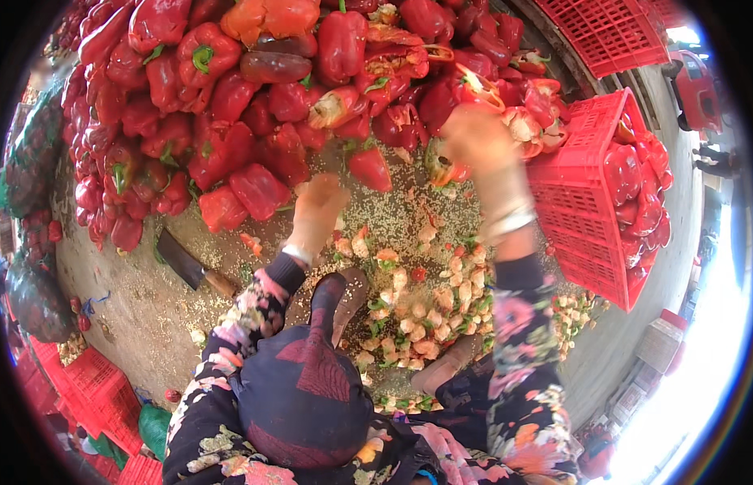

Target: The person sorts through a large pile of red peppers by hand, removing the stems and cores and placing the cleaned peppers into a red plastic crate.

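Note:
Both of my hands wear pale gloves and are smeared by motion. My left hand point(318, 208) is over the floor just below the pepper pile, nearest to a loose red bell pepper piece point(369, 168); its fingers are too blurred to read. Further up on the right, my right hand point(478, 141) is at the edge of the pile. Beside it lie a cut pepper showing a pale inside point(478, 87) and a green-and-red pepper piece point(444, 166). Whether the right hand holds anything is hidden by the blur. Red bell peppers point(231, 145) are heaped across the far side.
A cleaver point(181, 259) with a wooden handle lies on the floor at left. Cut pepper cores point(425, 315) and scattered seeds surround my feet. At right, a tilted red crate point(571, 206) holds pepper pieces. More red crates point(101, 388) and filled net sacks point(41, 295) line the left.

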The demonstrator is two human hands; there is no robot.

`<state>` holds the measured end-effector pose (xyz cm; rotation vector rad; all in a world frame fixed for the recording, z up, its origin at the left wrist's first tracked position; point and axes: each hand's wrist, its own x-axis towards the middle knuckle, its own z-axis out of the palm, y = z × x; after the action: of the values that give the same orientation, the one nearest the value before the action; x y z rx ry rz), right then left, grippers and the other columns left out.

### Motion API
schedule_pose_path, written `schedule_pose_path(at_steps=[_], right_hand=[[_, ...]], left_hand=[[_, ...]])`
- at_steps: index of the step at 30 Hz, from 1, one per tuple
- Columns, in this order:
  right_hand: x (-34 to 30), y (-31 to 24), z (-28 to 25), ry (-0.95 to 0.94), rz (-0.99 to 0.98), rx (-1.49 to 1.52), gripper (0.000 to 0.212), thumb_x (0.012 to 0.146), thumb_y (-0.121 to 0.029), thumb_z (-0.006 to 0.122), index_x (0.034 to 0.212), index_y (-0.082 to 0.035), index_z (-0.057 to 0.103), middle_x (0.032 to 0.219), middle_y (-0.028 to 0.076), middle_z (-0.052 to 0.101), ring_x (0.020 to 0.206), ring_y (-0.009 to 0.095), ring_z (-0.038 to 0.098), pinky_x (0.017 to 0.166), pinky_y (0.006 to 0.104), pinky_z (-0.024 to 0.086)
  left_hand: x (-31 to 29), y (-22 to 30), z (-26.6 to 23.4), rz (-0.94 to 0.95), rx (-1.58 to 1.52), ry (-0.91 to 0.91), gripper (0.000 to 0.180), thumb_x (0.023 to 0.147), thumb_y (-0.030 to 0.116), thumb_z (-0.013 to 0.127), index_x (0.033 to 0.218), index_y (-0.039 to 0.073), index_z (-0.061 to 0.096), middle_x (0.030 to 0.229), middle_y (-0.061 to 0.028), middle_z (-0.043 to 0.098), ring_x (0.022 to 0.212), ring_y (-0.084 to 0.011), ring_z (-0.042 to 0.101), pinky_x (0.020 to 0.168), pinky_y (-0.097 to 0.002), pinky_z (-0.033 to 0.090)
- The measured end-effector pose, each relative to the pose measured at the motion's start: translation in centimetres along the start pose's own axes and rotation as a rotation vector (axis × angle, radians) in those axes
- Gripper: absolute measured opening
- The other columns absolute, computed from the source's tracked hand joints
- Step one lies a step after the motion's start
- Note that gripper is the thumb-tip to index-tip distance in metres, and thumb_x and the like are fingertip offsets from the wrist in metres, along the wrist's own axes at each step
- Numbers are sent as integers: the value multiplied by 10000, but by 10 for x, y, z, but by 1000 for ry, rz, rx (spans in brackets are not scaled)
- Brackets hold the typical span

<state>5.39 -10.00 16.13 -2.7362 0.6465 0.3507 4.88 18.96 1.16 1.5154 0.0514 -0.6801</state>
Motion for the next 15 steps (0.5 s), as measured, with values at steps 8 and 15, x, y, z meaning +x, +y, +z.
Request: schedule_pose_path(at_steps=[8, 15], right_hand=[[-48, -8, 184, 244, -52, 499, 456, 791, -196, 725, 1208, -18, 679, 1112, 123, 727, 1027, 272, 700, 917, 376, 532], [-110, -8, 93, -267, 196, 2146, 523, 801, -106, 551, 1276, 103, 619, 1143, 171, 721, 1069, 295, 691, 1029, 392, 527]], left_hand=[[41, 2, 22, -307, -430, -230, 324, 1045, 259, 618, 1255, 13, 598, 1063, -86, 693, 916, -206, 681, 762, -356, 570], [-26, 71, 36, -220, -532, -470, 589, 1007, 326, 675, 1417, -55, 493, 1364, -149, 619, 1263, -249, 602, 1102, -387, 458]])
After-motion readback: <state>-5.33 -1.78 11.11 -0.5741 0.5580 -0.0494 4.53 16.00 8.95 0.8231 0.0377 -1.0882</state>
